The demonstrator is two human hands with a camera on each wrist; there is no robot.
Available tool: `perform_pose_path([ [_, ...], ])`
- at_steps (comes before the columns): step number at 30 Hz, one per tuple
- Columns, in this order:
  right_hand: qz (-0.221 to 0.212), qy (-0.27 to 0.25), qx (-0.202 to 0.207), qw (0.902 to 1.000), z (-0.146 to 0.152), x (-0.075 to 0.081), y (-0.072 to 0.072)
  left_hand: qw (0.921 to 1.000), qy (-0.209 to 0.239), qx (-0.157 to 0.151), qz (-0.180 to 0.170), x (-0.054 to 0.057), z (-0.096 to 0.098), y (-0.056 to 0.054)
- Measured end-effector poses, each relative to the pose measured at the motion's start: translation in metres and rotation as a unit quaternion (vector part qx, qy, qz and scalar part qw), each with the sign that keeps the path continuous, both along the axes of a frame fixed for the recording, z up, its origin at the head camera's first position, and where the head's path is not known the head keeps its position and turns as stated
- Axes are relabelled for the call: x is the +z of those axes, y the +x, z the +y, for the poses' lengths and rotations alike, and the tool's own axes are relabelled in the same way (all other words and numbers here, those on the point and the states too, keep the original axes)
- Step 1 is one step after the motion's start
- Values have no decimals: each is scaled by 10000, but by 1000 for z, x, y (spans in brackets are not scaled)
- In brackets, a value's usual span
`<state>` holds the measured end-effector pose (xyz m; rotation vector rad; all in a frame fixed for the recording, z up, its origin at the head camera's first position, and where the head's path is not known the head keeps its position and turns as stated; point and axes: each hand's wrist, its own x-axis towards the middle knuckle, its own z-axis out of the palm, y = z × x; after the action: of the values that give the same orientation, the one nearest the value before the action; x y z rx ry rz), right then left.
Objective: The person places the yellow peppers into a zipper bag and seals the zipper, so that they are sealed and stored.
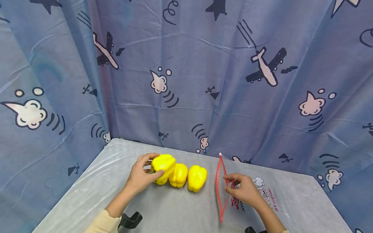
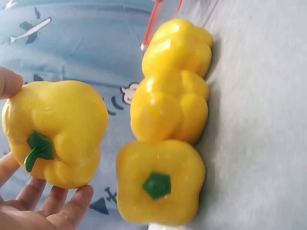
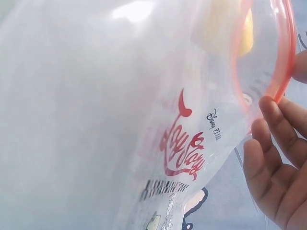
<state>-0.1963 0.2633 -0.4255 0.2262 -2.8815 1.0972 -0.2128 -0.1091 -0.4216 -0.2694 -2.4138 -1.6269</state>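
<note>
Yellow pepper (image 1: 163, 163) up in your left hand (image 1: 139, 177), bag rim pinched in your right hand (image 1: 243, 187).

So you've got that pepper held off the table between your left thumb and spread fingers, green stem (image 2: 41, 151) facing the wrist cam. Just beside it there's a row of three more peppers (image 2: 170, 108) sitting on the table; from the head cam, the nearest one is mostly hidden by the one you're holding. Over to the right, your right thumb and fingertips pinch the red rim (image 1: 218, 184) of a clear bag (image 3: 144, 120) with red lettering, and its mouth gapes a bit, near the far end of the row. Under it all is a grey-covered table (image 1: 172, 210), with a blue airplane-print curtain (image 1: 186, 81) behind.
</note>
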Motion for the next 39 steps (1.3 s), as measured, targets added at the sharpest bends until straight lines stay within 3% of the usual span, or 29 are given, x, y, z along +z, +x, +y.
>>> perform_pose_path([
  [11, -41, 71, -86, 9999, -2, -3, -3, 9986, 259, -451, 55, 0, 19, 5],
  [25, -53, 31, 58, 10000, -3, 1, -2, 9961, 494, -732, -51, -6, 51, 11],
  [31, -19, 12, 99, 9999, -1, 0, -2, 9922, 613, -1065, -190, -7, 67, 15],
  [39, -29, 35, 118, 9999, -2, 0, -1, 9878, 748, -1365, -84, -10, 90, 22],
])
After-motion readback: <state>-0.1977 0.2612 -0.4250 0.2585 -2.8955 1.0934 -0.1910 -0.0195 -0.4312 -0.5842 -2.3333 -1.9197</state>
